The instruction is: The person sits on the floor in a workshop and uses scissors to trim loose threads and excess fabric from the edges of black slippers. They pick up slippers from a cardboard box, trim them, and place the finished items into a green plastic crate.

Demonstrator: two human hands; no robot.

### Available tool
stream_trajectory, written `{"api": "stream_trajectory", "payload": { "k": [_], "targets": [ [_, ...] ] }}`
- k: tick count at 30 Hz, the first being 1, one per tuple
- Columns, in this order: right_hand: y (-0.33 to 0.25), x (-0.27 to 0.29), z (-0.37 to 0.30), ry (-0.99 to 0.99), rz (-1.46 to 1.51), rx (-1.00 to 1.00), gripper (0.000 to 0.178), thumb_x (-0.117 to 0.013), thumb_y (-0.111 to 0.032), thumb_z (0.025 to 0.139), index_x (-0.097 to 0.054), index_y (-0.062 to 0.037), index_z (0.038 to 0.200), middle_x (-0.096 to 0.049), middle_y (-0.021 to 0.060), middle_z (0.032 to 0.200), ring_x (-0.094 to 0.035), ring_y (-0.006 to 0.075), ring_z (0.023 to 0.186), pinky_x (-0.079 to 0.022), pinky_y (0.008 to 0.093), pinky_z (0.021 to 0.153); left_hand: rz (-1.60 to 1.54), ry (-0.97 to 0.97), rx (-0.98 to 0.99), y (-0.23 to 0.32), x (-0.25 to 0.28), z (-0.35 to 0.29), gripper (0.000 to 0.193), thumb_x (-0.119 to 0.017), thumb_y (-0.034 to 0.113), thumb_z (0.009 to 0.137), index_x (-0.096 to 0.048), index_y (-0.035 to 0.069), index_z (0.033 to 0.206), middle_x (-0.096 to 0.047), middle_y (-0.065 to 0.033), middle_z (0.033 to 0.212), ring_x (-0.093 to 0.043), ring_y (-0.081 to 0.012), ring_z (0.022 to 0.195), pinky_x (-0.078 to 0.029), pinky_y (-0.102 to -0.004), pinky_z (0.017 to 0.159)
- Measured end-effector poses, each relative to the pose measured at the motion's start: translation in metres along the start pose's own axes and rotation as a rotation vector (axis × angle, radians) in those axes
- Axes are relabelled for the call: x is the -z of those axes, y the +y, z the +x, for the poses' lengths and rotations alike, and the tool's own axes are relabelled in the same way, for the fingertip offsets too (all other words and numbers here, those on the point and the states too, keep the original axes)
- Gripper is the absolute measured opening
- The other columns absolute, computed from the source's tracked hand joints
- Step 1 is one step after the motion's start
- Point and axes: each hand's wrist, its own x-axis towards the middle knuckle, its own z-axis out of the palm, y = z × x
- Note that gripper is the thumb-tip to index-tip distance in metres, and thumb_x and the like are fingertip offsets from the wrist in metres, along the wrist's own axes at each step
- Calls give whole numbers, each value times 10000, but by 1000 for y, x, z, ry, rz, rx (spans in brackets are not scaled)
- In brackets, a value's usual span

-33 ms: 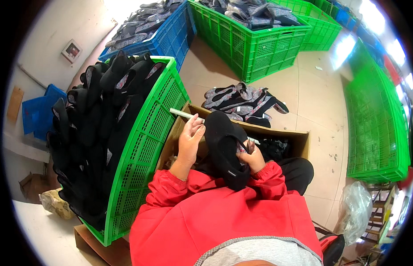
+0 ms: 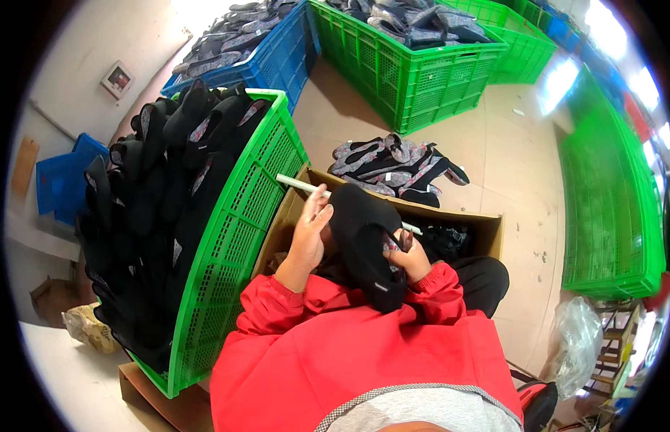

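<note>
A black slip-on shoe (image 2: 363,216) with patterned lining is held over my lap, its rounded end pointing away. My right hand (image 2: 412,261) grips the shoe's side at the opening, thumb against the lining. A small dark piece (image 2: 405,240) shows by those fingers; I cannot make out what it is. My left hand (image 2: 304,237) is raised along the shoe's left side, fingers stretched out, thumb close to or touching the fabric. Behind the left fingertips and the shoe runs a pale rod (image 2: 297,183) across an open cardboard box (image 2: 486,225).
On my left stands a green crate (image 2: 230,237) heaped with black shoes. Patterned and black shoes (image 2: 396,169) lie on the floor beyond the box. A blue crate (image 2: 277,65) and another green crate (image 2: 439,79) are farther off. A tall green crate (image 2: 612,209) stands right, near a clear plastic bag (image 2: 576,338).
The shoe has tilted slightly in my right hand, and its opening has turned a little. My left hand has barely moved.
</note>
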Motion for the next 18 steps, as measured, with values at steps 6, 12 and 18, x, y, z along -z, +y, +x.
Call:
{"api": "stream_trajectory", "payload": {
  "k": [6, 12, 18],
  "targets": [
    [9, 1, -2, -234, -91, -128, 217, -711, -38, 747, -527, -91, 848, -531, -46, 799, -493, 62, 762, -406, 249, 710, -753, -272, 230, 2, -15, -17, 814, -680, 309, 847, -246, 114, 1508, -457, -171, 1391, -449, -336, 1299, -375, -543, 1079],
    [-8, -7, -12, -138, -91, -151, 199, -704, -24, 812, -565, -64, 948, -573, -19, 867, -542, 74, 843, -451, 240, 763, -662, -193, 136, 0, -2, -16, 675, -614, 241, 814, -366, 82, 1421, -548, -152, 1197, -558, -308, 1110, -469, -469, 985],
    [-24, 14, -14, -203, 56, 288, 284, -630, -135, 917, -548, 8, 1148, -626, 144, 1132, -602, 211, 1053, -454, 348, 972, -561, 167, 79, 9, 1, -12, 331, -584, 162, 844, -543, 60, 1157, -630, -117, 981, -630, -252, 893, -536, -383, 805]
  ]
}}
